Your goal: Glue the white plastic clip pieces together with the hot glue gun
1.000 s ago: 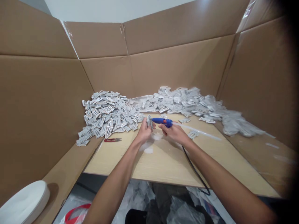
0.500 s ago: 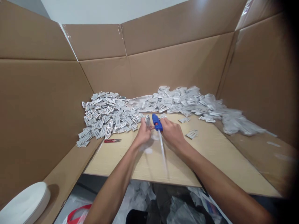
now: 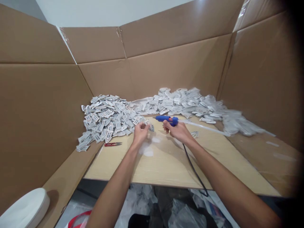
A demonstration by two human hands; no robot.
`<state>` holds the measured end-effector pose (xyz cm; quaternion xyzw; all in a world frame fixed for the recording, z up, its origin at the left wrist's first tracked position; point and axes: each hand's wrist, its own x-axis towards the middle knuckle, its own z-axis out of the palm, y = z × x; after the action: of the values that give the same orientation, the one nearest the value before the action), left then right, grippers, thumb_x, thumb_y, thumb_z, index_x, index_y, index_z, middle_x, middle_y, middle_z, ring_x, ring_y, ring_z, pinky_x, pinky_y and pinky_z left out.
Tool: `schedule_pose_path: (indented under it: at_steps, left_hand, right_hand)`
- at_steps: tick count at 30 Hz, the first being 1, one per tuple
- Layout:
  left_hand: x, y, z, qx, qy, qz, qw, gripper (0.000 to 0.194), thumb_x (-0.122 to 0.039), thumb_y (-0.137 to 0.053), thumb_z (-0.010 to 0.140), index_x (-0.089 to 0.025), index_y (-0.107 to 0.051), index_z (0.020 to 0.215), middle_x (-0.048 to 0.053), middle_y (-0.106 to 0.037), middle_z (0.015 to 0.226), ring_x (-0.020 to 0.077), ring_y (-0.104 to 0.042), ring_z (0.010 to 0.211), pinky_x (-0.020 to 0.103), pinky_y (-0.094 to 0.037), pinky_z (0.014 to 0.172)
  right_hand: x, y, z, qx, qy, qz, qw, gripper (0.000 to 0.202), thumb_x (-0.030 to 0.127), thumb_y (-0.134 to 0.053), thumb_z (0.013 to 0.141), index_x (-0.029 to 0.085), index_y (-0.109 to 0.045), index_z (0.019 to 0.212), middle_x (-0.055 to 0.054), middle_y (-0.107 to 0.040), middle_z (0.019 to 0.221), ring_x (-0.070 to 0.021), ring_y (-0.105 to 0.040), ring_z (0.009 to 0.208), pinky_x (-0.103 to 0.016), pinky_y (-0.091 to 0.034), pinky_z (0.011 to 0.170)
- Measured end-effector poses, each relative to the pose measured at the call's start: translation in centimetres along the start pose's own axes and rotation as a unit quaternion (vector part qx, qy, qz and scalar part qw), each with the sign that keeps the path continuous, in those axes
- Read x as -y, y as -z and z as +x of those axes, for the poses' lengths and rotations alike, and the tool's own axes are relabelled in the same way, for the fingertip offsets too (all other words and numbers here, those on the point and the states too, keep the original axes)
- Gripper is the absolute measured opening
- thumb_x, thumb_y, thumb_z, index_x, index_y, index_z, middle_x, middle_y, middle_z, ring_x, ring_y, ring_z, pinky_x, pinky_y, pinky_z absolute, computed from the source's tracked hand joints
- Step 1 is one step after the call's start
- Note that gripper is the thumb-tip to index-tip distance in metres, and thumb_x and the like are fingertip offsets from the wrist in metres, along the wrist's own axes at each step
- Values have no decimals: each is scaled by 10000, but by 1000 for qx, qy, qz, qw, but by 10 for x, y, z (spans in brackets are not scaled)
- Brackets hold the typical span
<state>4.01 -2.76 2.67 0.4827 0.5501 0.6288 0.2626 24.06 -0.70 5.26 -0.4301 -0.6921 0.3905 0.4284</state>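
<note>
My right hand is closed around the handle of a blue hot glue gun, its nozzle pointing left. A long clear glue stick sticks out of its back, and a black cord hangs below. My left hand pinches a small grey-and-white arch-shaped piece by its edge, just left of and below the nozzle. The nozzle and the piece are apart. Beyond my left hand lies a heap of similar loose pieces. White glue patches mark the board between my arms.
Red thread snips lie left on the wooden board. A pile of plastic-bagged pieces runs along the back right. One loose piece rests behind my right wrist. Cardboard walls surround the board. A white round object stands front left.
The glue gun has turned from pointing away from me to pointing left, and its glue stick has swung to the right. My hands have moved apart, the left one slightly leftward with the piece.
</note>
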Motion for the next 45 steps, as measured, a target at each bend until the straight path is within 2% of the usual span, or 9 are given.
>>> schedule_pose_path:
  at_steps: [5,11,20,27,32,36,39,42,45]
  left_hand:
    - [-12,-5,-7,51,23,-52,997,248,-361,-733,722,-187,-570,656,-17,-557,575,115,-493,528,243,-363,545]
    - [-15,-5,-8,61,29,-88,994,269,-364,-746,709,-185,-558,636,-29,-524,577,102,-453,526,241,-354,539]
    - [-1,-3,-3,72,4,-80,994,273,-364,-710,753,-184,-531,651,-32,-498,622,102,-440,576,231,-342,563]
    - [-2,-2,-4,76,-13,-68,995,258,-378,-690,767,-185,-549,668,-25,-516,637,108,-460,592,232,-355,580]
    - [0,-2,-3,79,-32,-49,995,295,-414,-693,781,-187,-540,670,-20,-522,639,110,-464,593,233,-353,579]
    - [-3,0,-5,75,-65,-25,995,324,-431,-677,815,-188,-524,664,-13,-513,622,115,-467,586,238,-347,563]
    - [-9,4,-7,69,-74,-4,995,366,-446,-706,796,-192,-501,631,-20,-487,586,107,-437,551,237,-310,526]
    - [-11,7,-5,80,-61,8,995,384,-448,-745,754,-185,-513,598,-17,-493,563,99,-424,532,233,-293,508]
    - [-6,8,-2,93,2,-5,996,350,-426,-777,708,-171,-568,590,-5,-526,552,96,-435,514,226,-299,497]
  right_hand:
    - [-5,-5,-1,65,32,-20,997,624,767,-521,868,185,-658,689,-33,-680,660,-133,-581,592,-257,-431,603]
    - [-2,-4,-1,60,18,-36,997,626,769,-517,861,190,-635,657,-31,-658,629,-138,-574,575,-267,-429,598]
    - [0,-6,-1,60,2,-32,998,661,827,-530,802,193,-599,627,-17,-590,543,-140,-535,527,-271,-417,551]
    - [2,-5,-2,43,12,-58,997,618,770,-524,843,215,-529,572,-2,-559,512,-141,-525,509,-277,-414,560]
    - [0,-7,-3,35,18,-95,995,565,717,-521,878,214,-614,638,13,-561,511,-154,-534,528,-276,-409,577]
    - [1,-12,-6,27,67,-126,989,456,637,-568,897,218,-703,777,10,-627,614,-168,-558,608,-264,-392,596]
    - [1,-15,-9,57,153,-186,969,383,552,-574,939,204,-705,847,-22,-682,758,-174,-589,683,-257,-384,626]
    - [1,-19,-10,70,234,-316,917,262,428,-603,961,183,-680,911,-71,-696,897,-181,-605,735,-262,-361,648]
    - [1,-21,-10,14,277,-422,863,177,289,-534,1001,169,-652,945,-111,-685,946,-202,-616,794,-275,-327,640]
